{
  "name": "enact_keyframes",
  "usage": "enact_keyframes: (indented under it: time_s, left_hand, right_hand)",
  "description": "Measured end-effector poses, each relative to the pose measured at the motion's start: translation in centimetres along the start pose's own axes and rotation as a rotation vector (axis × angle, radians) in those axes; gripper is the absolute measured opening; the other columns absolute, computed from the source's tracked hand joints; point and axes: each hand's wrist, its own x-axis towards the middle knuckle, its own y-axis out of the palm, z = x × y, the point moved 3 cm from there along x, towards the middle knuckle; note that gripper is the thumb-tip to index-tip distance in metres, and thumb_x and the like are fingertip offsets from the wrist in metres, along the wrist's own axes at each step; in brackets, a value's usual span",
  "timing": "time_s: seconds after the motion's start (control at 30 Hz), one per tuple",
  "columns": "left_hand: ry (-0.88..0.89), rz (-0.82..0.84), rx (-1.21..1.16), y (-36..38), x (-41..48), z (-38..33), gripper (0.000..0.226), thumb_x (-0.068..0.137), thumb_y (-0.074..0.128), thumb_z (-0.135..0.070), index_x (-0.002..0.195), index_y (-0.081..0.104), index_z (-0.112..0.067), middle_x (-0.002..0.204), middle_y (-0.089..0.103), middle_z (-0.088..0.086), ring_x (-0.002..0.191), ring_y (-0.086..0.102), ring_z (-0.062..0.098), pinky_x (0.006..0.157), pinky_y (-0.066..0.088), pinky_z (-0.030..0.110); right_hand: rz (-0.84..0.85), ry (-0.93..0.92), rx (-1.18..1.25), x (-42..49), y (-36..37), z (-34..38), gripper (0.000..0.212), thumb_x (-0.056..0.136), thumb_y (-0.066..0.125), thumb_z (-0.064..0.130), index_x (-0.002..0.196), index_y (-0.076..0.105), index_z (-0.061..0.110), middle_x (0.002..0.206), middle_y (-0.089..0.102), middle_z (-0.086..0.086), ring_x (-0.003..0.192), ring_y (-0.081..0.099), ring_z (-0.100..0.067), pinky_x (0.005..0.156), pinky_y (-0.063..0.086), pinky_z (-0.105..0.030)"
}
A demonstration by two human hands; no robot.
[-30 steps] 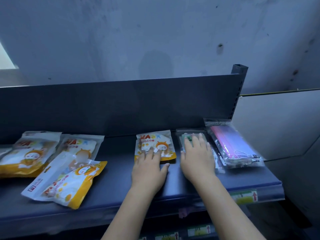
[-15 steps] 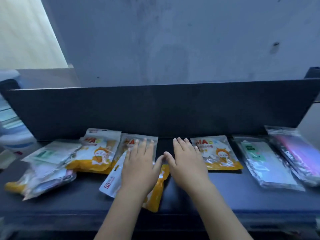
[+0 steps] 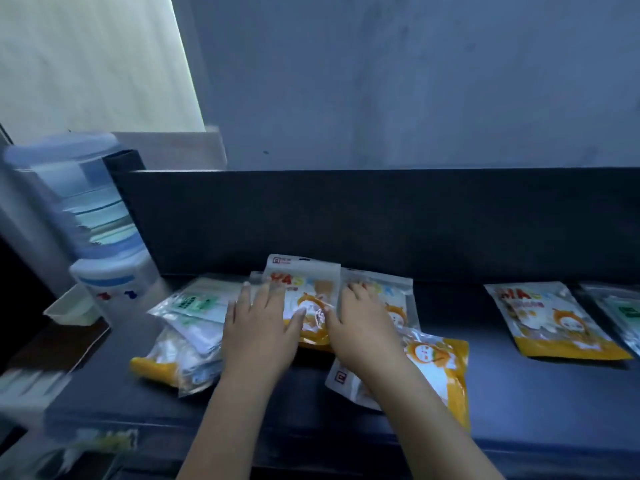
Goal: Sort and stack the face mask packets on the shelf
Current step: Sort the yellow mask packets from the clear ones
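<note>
Several face mask packets lie on the dark shelf (image 3: 311, 403). An orange-and-white packet (image 3: 304, 289) sits in the middle, and both my hands lie on it. My left hand (image 3: 259, 327) rests flat on its left part with fingers spread. My right hand (image 3: 363, 327) rests flat over its right edge and over a second orange packet (image 3: 394, 303) behind. A third orange packet (image 3: 436, 368) lies under my right forearm. Clear packets with green labels (image 3: 194, 306) are piled at the left over a yellow-edged one (image 3: 156, 368). Another orange packet (image 3: 550, 320) lies apart at the right.
A clear packet with a green label (image 3: 623, 313) is cut off at the right edge. A water dispenser with a blue bottle (image 3: 86, 216) stands left of the shelf's dark back panel (image 3: 381, 220). The view is blurred at the left.
The view has swung left along the shelf. Both hands have moved left from the right-hand packets onto the orange packets in the middle pile.
</note>
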Motion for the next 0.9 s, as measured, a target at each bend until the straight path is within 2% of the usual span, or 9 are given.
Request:
enact_keyframes:
  time_s: [0.13, 0.27, 0.43, 0.5, 0.57, 0.67, 0.73, 0.8, 0.9]
  left_hand:
    - [-0.127, -0.062, -0.055, -1.3, 1.0, 4.4, 0.068, 0.104, 0.035, -0.06, 0.163, 0.032, -0.026, 0.174, 0.021, -0.001, 0.158, 0.019, 0.031, 0.128, 0.016, 0.049]
    - [-0.238, 0.053, -0.077, -0.4, 1.4, 6.6, 0.076, 0.1, 0.028, -0.07, 0.163, 0.028, -0.027, 0.174, 0.019, -0.002, 0.155, 0.019, 0.038, 0.126, 0.016, 0.057]
    - [-0.191, 0.094, -0.118, 1.0, 1.3, 7.0, 0.079, 0.098, 0.032, -0.07, 0.164, 0.024, -0.027, 0.175, 0.016, 0.001, 0.157, 0.013, 0.041, 0.126, 0.015, 0.056]
    - [-0.156, 0.091, -0.121, 1.1, 1.6, 7.1, 0.075, 0.099, 0.035, -0.067, 0.161, 0.03, -0.026, 0.173, 0.024, 0.001, 0.156, 0.017, 0.042, 0.126, 0.02, 0.054]
    - [-0.109, 0.072, -0.12, 1.1, 1.7, 6.9, 0.063, 0.101, 0.036, -0.06, 0.155, 0.041, -0.027, 0.165, 0.038, 0.001, 0.152, 0.027, 0.041, 0.122, 0.029, 0.051]
    - [-0.019, -0.041, -0.078, 0.8, 1.7, 5.9, 0.041, 0.103, 0.041, -0.038, 0.139, 0.055, -0.024, 0.139, 0.06, 0.003, 0.127, 0.052, 0.037, 0.103, 0.046, 0.046]
    - [0.006, -0.103, -0.062, 0.6, 1.5, 5.2, 0.036, 0.1, 0.047, -0.022, 0.133, 0.06, -0.019, 0.126, 0.067, 0.006, 0.112, 0.06, 0.037, 0.092, 0.052, 0.047]
    - [0.025, -0.152, -0.078, 0.4, 1.4, 4.6, 0.039, 0.094, 0.054, -0.011, 0.131, 0.064, -0.012, 0.121, 0.072, 0.011, 0.106, 0.066, 0.039, 0.086, 0.055, 0.049]
    - [0.108, -0.31, -0.13, -0.4, 0.8, 3.2, 0.042, 0.092, 0.047, -0.011, 0.127, 0.069, -0.005, 0.115, 0.076, 0.017, 0.1, 0.072, 0.041, 0.079, 0.059, 0.05]
  right_hand:
    - [0.073, 0.104, 0.012, 0.9, 1.9, 1.2, 0.063, 0.106, 0.039, 0.05, 0.149, 0.049, 0.005, 0.165, 0.034, -0.011, 0.158, 0.014, -0.029, 0.127, 0.019, -0.042]
    - [0.076, 0.218, 0.026, 1.5, 3.0, 1.8, 0.064, 0.105, 0.039, 0.05, 0.145, 0.056, 0.003, 0.166, 0.029, -0.016, 0.157, 0.014, -0.033, 0.126, 0.022, -0.044]
    - [-0.051, 0.273, 0.043, 2.1, 3.6, 2.0, 0.064, 0.097, 0.053, 0.05, 0.135, 0.063, 0.0, 0.154, 0.045, -0.018, 0.148, 0.029, -0.036, 0.123, 0.026, -0.044]
    - [-0.129, 0.307, 0.171, 2.4, 3.5, 1.8, 0.05, 0.09, 0.067, 0.044, 0.119, 0.069, 0.003, 0.137, 0.054, -0.015, 0.137, 0.042, -0.035, 0.113, 0.04, -0.044]
    - [-0.224, 0.308, 0.334, 2.4, 3.2, 1.7, 0.026, 0.088, 0.071, 0.032, 0.097, 0.069, 0.008, 0.114, 0.06, -0.007, 0.117, 0.056, -0.031, 0.086, 0.05, -0.039]
    - [-0.361, 0.27, 0.557, 1.7, 2.1, 2.1, 0.009, 0.1, 0.062, 0.025, 0.094, 0.063, 0.018, 0.098, 0.063, 0.003, 0.093, 0.061, -0.018, 0.063, 0.042, -0.029]
    - [-0.426, 0.241, 0.743, 1.3, 1.4, 2.0, 0.008, 0.104, 0.056, 0.025, 0.098, 0.06, 0.023, 0.095, 0.066, 0.004, 0.088, 0.064, -0.015, 0.063, 0.047, -0.029]
    - [-0.429, 0.259, 0.904, 1.3, 0.9, 1.6, 0.007, 0.106, 0.055, 0.029, 0.1, 0.058, 0.029, 0.098, 0.069, 0.001, 0.089, 0.069, -0.017, 0.07, 0.059, -0.038]
    - [-0.396, 0.331, 1.072, 1.5, 0.4, 0.5, 0.002, 0.104, 0.059, 0.034, 0.102, 0.059, 0.033, 0.104, 0.072, -0.003, 0.093, 0.074, -0.022, 0.083, 0.064, -0.051]
